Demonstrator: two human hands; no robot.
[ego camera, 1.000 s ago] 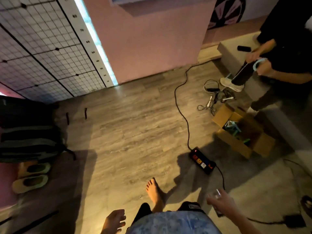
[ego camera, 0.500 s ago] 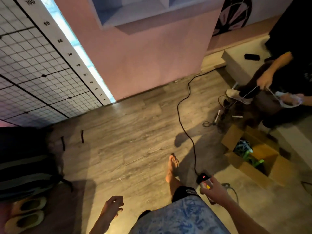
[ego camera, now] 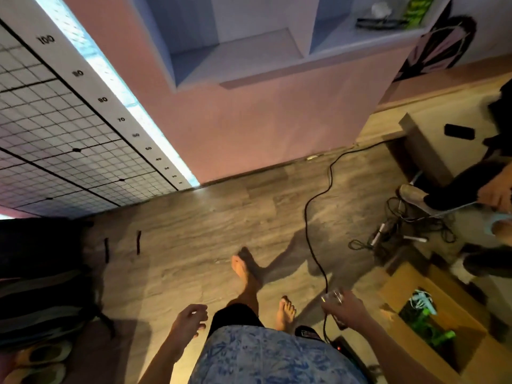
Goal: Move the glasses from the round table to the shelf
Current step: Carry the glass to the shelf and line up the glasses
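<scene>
One glass upright, rim up | right hand grip wrapped round it | left hand loosely spread, empty

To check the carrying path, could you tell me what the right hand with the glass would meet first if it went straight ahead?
Probably nothing nearby: ahead of the right hand and its glass is open floor crossed by a black cable, then the pink cabinet front below the shelf. Depth is uncertain.

Probably a home room: wood-look floor, pink built-in shelf, slippers, bare feet.
</scene>
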